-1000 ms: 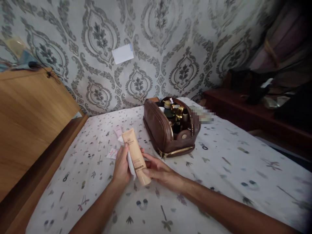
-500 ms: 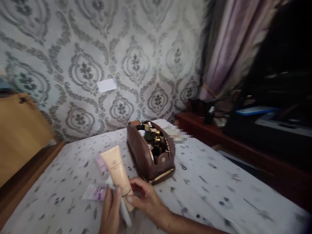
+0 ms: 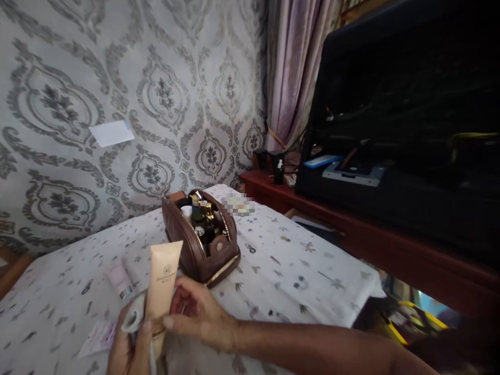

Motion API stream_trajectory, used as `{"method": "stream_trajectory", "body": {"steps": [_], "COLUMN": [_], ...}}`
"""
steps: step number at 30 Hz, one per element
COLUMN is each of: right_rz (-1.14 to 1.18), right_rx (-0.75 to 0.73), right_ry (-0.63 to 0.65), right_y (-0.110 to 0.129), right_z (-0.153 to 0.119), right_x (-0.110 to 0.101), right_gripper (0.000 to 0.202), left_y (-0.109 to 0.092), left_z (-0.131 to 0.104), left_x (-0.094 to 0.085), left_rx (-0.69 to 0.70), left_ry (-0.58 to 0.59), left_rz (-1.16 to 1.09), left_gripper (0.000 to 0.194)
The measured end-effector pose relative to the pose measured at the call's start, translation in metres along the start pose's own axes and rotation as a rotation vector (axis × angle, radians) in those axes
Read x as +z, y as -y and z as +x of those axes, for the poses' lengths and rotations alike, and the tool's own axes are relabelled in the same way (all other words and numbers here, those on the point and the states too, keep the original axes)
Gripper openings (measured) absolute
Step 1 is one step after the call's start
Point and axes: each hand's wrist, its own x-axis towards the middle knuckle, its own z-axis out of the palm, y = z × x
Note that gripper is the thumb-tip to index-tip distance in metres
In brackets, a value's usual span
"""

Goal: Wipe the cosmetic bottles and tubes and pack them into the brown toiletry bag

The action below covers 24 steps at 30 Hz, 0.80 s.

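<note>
A beige cosmetic squeeze tube [image 3: 164,276] stands cap-end down between my hands, its flat crimped end up. My left hand [image 3: 130,344] is closed round its lower part, with a folded white piece [image 3: 133,319], perhaps cloth or tissue, in the same grip. My right hand [image 3: 203,315] pinches the tube low down with thumb and fingers. Just beyond stands an open brown toiletry bag [image 3: 182,245], its zip apart, with several bottles [image 3: 201,211] inside. Left of my hands lie a pale pink tube [image 3: 118,278] and a white-and-purple tube [image 3: 97,338], the latter partly behind my left hand.
A white patterned cloth [image 3: 273,260] covers the table. Behind the bag lies a blurred-out item [image 3: 239,204]. At right, a dark red wooden stand [image 3: 312,203] carries a large black screen [image 3: 402,130]. A yellow-edged bag [image 3: 414,323] sits below the table's right edge.
My view has swung to the right, so the bag and tubes appear further left. The beige tube is more upright now, with both hands still on it.
</note>
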Motion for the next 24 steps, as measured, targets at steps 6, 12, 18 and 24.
{"method": "stream_trajectory", "body": {"steps": [6,12,18,24], "right_rz": [0.134,0.189,0.24,0.265], "right_rx": [-0.018,-0.054,-0.016,0.024], "right_ry": [0.068,-0.019,-0.034,0.002], "right_y": [-0.004,-0.001,0.005,0.003], "right_z": [0.001,-0.005,-0.008,-0.007], "right_x": [0.004,0.006,0.005,0.006], "right_gripper": [0.06,0.059,0.067,0.072], "left_y": [0.004,-0.003,-0.002,-0.006], "left_z": [0.016,0.018,0.021,0.022], "left_x": [-0.016,-0.016,-0.017,-0.018], "left_rx": [0.441,0.227,-0.163,-0.219], "left_ry": [0.091,-0.081,-0.082,-0.082], "left_rz": [0.157,0.174,0.03,0.047], "left_gripper": [0.039,0.03,0.042,0.046]}}
